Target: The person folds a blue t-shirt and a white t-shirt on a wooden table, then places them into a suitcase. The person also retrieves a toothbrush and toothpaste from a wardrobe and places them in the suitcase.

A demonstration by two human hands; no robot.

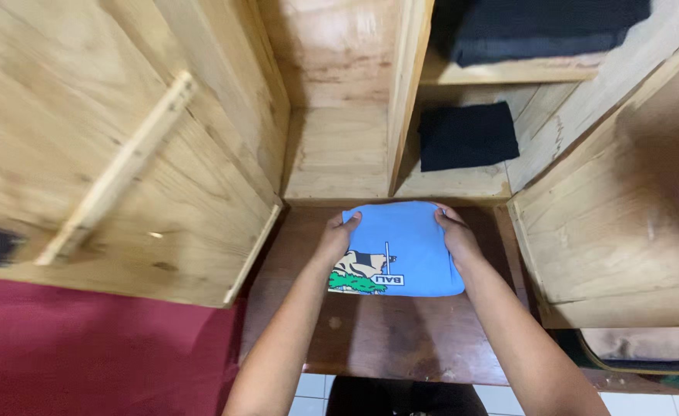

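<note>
Wooden divider (406, 92) ahead — both hands (397, 237) clasp the folded blue shirt (403, 250).

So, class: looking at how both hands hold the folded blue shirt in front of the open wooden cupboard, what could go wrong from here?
1. The left hand and right hand grip only the edges of the folded blue shirt, so it may sag and unfold.
2. The thin wooden divider stands straight ahead; the shirt might catch on it.
</note>
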